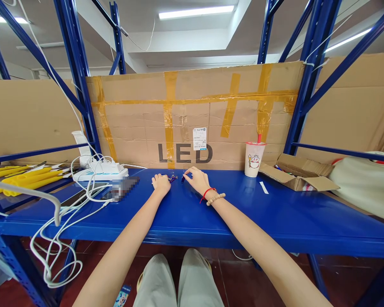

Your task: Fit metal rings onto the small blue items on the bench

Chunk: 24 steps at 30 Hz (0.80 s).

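Note:
My left hand (161, 183) rests on the blue shelf top with its fingers curled down; what they hold, if anything, is hidden. Right beside it lies a small purple item with metallic bits (172, 178), too small to name. My right hand (196, 179) is a short way to the right, wearing a red cord and a beaded bracelet. Its thumb and fingertips are pinched together over a small dark purple piece (183, 179) close to the surface.
A paper cup (254, 160) with a red straw and an open cardboard box (299, 171) stand to the right, near a white strip (263, 187). At left are a power strip (107, 170), tangled white cables (83, 209) and yellow-handled tools (35, 177). A cardboard panel (141, 128) closes the back.

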Available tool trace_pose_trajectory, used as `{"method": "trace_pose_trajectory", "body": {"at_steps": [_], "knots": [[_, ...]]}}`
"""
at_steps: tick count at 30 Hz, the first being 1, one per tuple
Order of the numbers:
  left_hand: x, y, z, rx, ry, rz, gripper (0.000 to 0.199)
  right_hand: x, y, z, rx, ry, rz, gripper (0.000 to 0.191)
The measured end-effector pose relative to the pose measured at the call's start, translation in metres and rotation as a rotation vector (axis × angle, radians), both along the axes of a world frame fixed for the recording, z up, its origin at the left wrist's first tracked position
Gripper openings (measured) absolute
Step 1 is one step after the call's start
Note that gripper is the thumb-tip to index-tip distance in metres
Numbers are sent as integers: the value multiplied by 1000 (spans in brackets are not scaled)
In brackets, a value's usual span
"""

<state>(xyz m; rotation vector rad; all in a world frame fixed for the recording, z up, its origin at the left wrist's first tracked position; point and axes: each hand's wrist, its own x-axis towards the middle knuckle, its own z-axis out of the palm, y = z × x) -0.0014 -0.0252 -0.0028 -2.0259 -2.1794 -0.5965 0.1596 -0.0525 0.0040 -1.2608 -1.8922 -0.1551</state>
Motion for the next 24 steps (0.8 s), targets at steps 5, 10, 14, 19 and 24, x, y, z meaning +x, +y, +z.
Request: {"method": "trace_pose_trajectory", "body": {"at_steps": [5, 10, 14, 19, 24], "knots": [[0, 2, -4, -12, 28, -28, 35, -1, 0, 0, -5, 1, -1, 14], [0, 4, -6, -35, 42, -35, 37, -3, 1, -1, -19, 43, 31, 13], [-2, 3, -3, -49, 45, -35, 34, -2, 5, -3, -39, 79, 51, 15], [-2, -1, 3, -42, 63, -61, 28, 1, 15, -9, -133, 258, 238, 14], [-2, -3, 6, -49, 39, -57, 23, 0, 22, -12, -167, 464, 339, 29]]}}
